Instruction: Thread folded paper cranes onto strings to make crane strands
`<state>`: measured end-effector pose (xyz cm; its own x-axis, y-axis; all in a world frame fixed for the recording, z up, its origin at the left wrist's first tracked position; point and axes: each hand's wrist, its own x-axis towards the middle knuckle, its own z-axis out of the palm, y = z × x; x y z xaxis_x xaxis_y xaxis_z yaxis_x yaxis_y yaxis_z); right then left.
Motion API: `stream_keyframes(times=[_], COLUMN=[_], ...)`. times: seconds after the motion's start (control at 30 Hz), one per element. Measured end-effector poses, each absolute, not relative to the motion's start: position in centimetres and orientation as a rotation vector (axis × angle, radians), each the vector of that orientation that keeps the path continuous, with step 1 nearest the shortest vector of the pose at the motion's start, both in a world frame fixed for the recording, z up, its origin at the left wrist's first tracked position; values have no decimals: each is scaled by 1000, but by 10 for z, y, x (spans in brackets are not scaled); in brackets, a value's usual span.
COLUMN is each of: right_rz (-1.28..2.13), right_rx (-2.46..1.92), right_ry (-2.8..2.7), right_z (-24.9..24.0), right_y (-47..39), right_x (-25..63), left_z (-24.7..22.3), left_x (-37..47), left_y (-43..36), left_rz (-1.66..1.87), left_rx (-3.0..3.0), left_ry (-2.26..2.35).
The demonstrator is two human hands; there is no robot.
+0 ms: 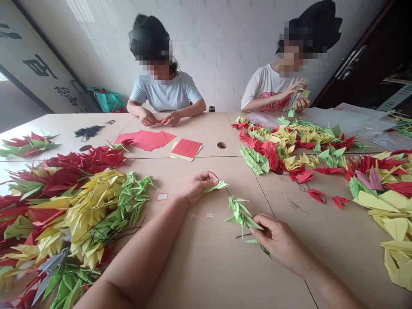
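Observation:
My left hand (pixel 198 186) is closed, its fingertips pinching a small green folded-paper piece (pixel 220 186) above the middle of the table. To the right and nearer to me, my right hand (pixel 277 238) grips the lower end of a short string of green paper cranes (pixel 240 212). Dark thread (pixel 243 235) sticks out beside those cranes near my right fingers. A narrow gap lies between the two green pieces; whether a thread joins them I cannot make out. My left forearm passes beside a pile of green strung cranes (pixel 133 195).
Piles of yellow cranes (pixel 93 206) and red cranes (pixel 80 167) cover the table's left; more strings (pixel 289 139) lie right. A needle-like tool (pixel 295 204) rests near loose red cranes (pixel 317 195). Red paper squares (pixel 186 149) lie ahead. Two people (pixel 165 92) sit opposite, handling paper.

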<state>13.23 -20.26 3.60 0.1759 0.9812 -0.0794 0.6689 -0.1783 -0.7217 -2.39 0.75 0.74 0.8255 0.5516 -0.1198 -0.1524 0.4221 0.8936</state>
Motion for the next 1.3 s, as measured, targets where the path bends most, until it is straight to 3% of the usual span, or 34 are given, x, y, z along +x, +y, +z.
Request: stream_keyframes(times=[0.17,0.33,0.57,0.9,1.3], right_rz=[1143,902,900,760,781], right_rx=[-1789,-1756,-1876,-1578,-1463], right_ry=[-1457,-1307,-1357,-973,-1014], right_z=[50,48,19,1,9], right_y=[-210,-172,-115,-108,-109], right_x=[146,157,136,140,139], left_z=[7,10,7,8,11], left_x=[-23,-23,-24,-20,-19], left_y=[6,4,4,2,3], left_rz=[453,450,452,511,499], left_rx=[1114,1143,1150,1045,1116], left_ry=[429,421,432,494,518])
